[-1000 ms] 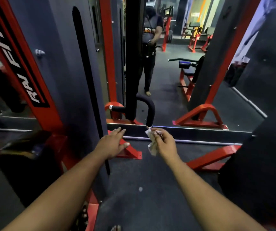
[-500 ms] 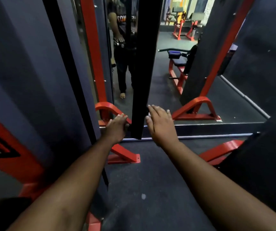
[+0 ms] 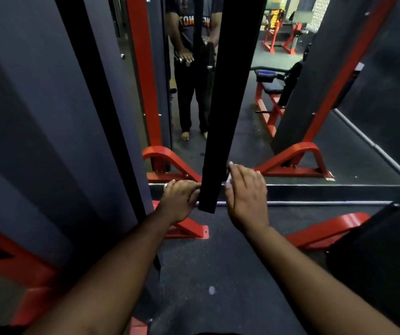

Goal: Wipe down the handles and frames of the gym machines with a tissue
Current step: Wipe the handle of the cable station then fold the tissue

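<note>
Gripped the chrome-tipped handle end with left hand, just left of the hanging flat black bar. Pressed the crumpled white tissue against the bar's right edge under right hand, fingers fairly straight.

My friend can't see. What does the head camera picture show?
Two hands flank a hanging black bar: the left hand grips a metal handle, the right hand presses a white tissue against the bar. Behind is a mirror.
</note>
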